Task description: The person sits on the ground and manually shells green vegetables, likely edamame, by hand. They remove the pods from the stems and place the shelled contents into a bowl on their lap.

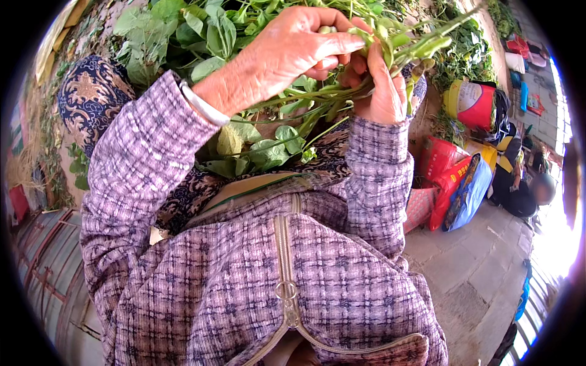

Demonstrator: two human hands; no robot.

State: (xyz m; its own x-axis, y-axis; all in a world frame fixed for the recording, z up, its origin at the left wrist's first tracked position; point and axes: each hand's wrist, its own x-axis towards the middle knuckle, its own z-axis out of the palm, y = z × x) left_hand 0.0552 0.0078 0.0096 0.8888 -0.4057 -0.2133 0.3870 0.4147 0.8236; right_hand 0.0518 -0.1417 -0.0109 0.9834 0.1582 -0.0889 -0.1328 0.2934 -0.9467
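Both my hands meet at the top of the view, over a heap of leafy green plants point(215, 32) across my lap. My left hand point(293, 52), with a pale bangle point(203, 107) at its wrist, pinches a green bean pod point(364, 35) between thumb and fingers. Another pale green piece, probably a pod, shows behind its curled fingers. My right hand point(380, 89) grips a bunch of green plant stems point(339, 94) with more pods point(430, 45) on them. The stems stick out past it to the upper right. Its fingers are partly hidden by pods and stems.
Pulled plants point(467, 50) and leaf litter lie on the ground ahead. On my right stand a red and yellow bucket point(471, 105), a red bag point(451, 192), a blue bag point(471, 196) and a woven basket point(419, 206). A person point(517, 192) is beyond them. Metal bars point(46, 274) lie left.
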